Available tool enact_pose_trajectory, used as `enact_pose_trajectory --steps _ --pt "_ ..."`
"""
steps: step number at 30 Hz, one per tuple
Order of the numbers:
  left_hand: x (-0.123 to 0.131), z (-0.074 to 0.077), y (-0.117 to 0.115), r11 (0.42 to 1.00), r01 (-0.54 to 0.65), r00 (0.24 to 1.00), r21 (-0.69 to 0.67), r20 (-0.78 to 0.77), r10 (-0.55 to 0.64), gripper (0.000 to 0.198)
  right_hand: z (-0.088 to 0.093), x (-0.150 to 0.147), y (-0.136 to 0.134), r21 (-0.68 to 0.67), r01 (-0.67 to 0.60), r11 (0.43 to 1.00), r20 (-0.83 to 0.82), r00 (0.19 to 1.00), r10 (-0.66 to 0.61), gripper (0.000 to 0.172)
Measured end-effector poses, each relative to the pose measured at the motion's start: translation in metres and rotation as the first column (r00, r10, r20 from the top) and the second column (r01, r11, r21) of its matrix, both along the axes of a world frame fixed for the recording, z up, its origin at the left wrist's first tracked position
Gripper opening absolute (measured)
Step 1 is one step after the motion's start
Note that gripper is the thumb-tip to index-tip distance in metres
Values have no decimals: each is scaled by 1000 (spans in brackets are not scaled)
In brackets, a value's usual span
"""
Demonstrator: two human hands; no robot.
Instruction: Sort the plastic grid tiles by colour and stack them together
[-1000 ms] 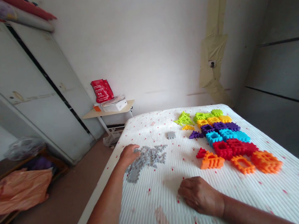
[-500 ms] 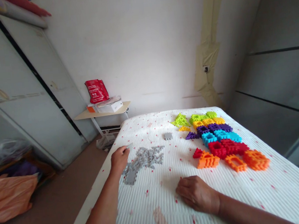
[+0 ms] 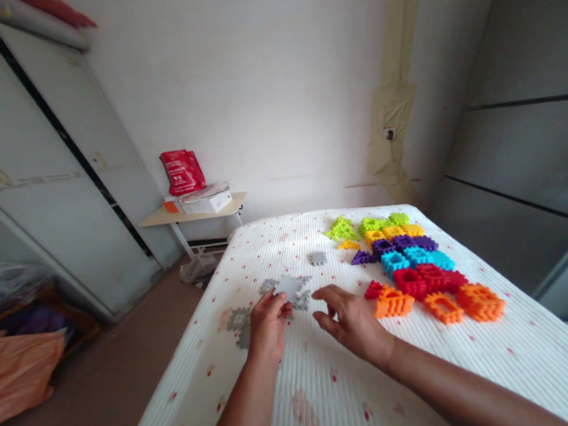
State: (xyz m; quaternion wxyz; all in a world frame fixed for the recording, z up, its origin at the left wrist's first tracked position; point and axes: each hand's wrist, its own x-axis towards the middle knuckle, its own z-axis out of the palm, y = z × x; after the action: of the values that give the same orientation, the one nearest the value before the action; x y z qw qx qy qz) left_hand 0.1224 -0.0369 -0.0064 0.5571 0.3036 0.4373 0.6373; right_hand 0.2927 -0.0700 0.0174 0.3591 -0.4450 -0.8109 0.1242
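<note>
Between the thumb and fingers of my left hand (image 3: 268, 321) is a flat grey interlocking block piece (image 3: 287, 288) with notched edges. It is held above a loose pile of grey pieces (image 3: 241, 321), which my hand and the held piece partly cover. My right hand (image 3: 350, 317) hovers just to the right of the held piece, thumb and forefinger apart and nothing between them. A single grey square piece (image 3: 318, 258) lies farther back on the quilted white mattress cover (image 3: 310, 384).
Sorted stacks of similar pieces line the right side: green (image 3: 375, 223), yellow (image 3: 394, 232), purple (image 3: 405, 245), light blue (image 3: 419, 259), red (image 3: 431, 279) and orange (image 3: 481, 302). A side table (image 3: 188, 213) with a red bag (image 3: 183, 172) stands at the back left.
My left hand has moved right, bringing the grey piece from the pile's far left to above its middle. My right hand has lifted off the mattress, moved forward and opened.
</note>
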Motion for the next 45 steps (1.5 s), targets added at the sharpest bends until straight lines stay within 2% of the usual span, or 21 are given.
enact_pose_trajectory --steps 3,6,12,17,21,27,29,31,33,36,40,45 --pt "7 -5 -3 1000 22 1000 6 22 -22 45 6 -13 12 13 69 998 43 997 -70 36" --pt "9 -9 -4 1000 24 1000 13 -3 -24 49 2 -24 21 6 79 997 112 991 -79 42" --pt "4 -14 -4 1000 10 999 6 -39 -10 31 -4 -27 26 11 57 998 235 970 -58 38" --pt "2 -17 -1 1000 -10 997 -14 -81 9 25 5 -20 26 -18 5 1000 370 929 3 38" --pt "4 -17 -1 999 -34 996 -19 -81 33 24 14 -23 27 -76 47 996 454 891 -7 45" --pt "6 -14 -4 1000 -14 999 -8 -50 13 23 25 -39 31 11 19 1000 586 810 -22 35" --pt "3 -14 -3 1000 -29 999 -9 -13 29 27 30 -37 45 5 -14 1000 628 778 8 35" --pt "-2 -14 -1 998 -66 998 -1 22 66 31 39 -27 71 -30 -13 999 658 753 30 39" --pt "-9 -15 3 993 -115 992 9 46 115 33 48 -13 104 -58 55 997 689 725 0 49" --pt "-17 -17 7 984 -178 983 5 53 178 33 57 6 150 -99 171 980 749 662 -40 54" --pt "-21 -19 9 978 -207 978 4 44 206 33 48 11 183 -147 241 959 786 617 -35 56" --pt "-19 -18 8 982 -191 981 -2 30 191 32 27 -1 193 -210 309 928 821 570 -4 55"
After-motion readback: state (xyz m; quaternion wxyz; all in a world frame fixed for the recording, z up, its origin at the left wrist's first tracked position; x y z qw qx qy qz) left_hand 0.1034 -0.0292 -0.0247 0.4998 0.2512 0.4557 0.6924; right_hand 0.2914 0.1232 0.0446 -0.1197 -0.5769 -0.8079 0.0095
